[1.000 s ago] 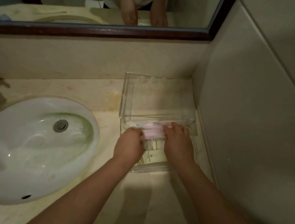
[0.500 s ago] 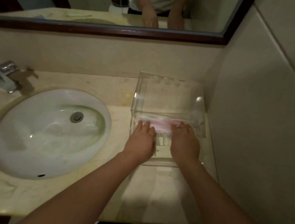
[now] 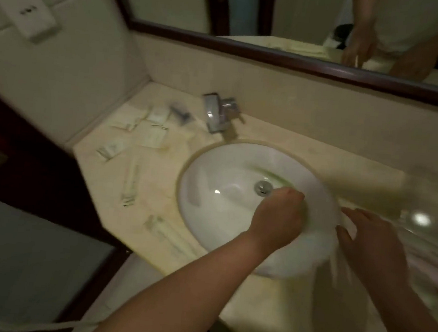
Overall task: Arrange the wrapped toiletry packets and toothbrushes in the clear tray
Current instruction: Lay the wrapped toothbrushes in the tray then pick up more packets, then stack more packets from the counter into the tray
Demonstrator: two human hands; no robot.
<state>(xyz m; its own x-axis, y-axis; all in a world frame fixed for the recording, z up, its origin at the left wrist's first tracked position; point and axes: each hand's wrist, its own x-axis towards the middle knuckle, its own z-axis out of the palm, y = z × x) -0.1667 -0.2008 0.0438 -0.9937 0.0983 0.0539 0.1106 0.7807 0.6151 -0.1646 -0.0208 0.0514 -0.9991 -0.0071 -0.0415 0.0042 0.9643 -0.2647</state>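
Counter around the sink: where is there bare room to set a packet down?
Bare: the strip behind the sink between faucet and clear tray, and the front edge before the sink. Crowded: the left corner, strewn with packets.

The left hand hangs curled over the sink. The right hand, fingers spread, lies at the sink's right rim. Wrapped packets lie scattered on the surface left of the sink.
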